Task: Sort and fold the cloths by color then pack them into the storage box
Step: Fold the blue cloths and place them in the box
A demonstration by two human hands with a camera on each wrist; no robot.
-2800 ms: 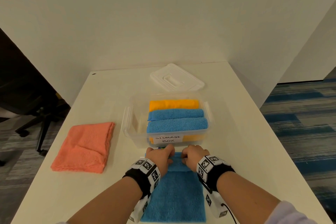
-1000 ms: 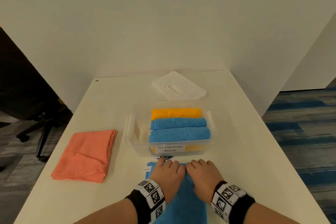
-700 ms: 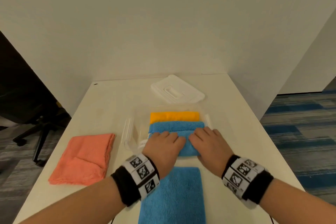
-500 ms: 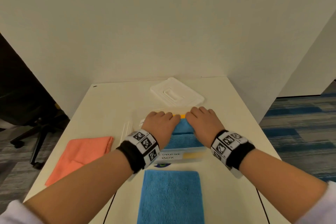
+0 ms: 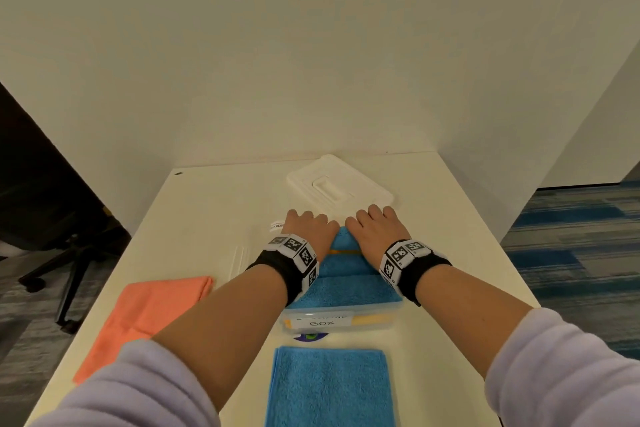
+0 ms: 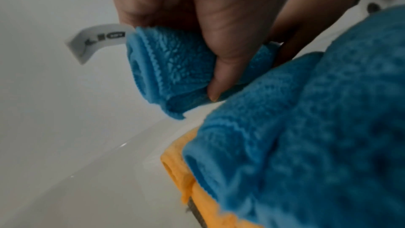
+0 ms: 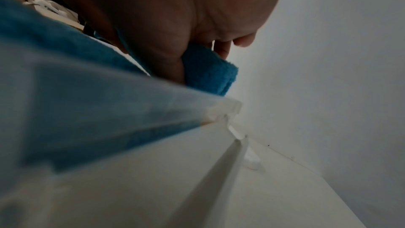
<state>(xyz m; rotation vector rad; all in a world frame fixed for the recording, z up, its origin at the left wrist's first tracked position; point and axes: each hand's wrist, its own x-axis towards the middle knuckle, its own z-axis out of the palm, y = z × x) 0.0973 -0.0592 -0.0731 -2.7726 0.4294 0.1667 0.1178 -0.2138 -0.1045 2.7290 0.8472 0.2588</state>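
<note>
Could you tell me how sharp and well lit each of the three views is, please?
Head view: evenly lit and sharp, though the wide lens bends the table edges. Left wrist: the held blue cloth is crisp, the packed cloths nearest the lens blurred. Right wrist: dim, the box wall a soft smear, the right hand in shadow.

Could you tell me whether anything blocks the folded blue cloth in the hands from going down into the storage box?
No lid does: the white lid lies on the table behind the storage box. Both the left hand and right hand hold the rolled blue cloth above an orange cloth already packed there.
</note>
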